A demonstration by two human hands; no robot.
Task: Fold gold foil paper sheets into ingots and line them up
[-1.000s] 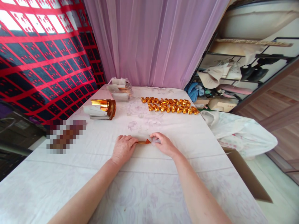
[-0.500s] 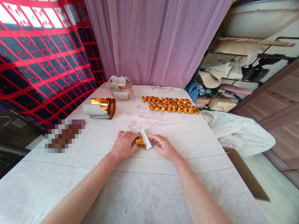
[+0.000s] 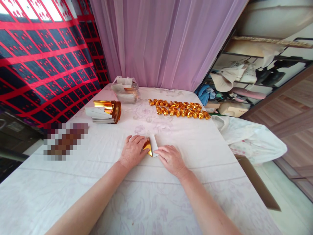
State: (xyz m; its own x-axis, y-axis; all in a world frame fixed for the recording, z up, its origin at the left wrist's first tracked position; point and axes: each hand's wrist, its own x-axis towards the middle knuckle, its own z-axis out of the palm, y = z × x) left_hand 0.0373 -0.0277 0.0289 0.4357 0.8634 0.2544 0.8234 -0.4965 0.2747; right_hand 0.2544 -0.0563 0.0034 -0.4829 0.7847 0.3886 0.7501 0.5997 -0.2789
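Your left hand (image 3: 132, 150) and right hand (image 3: 171, 159) pinch gold-and-white paper (image 3: 151, 146) mid-counter (image 3: 146, 202), both grips closed on it, fold half made. Next move likely calls for firm crease. Clear bag (image 3: 125, 89) at far edge holds more paper; folded gold pieces (image 3: 179, 109) lie in rows beyond.

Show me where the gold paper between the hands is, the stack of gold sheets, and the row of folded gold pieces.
gold paper (image 3: 148, 147), head view, on its gold face.
stack of gold sheets (image 3: 111, 108), head view, on the curled top sheet.
row of folded gold pieces (image 3: 178, 109), head view, mid-row.
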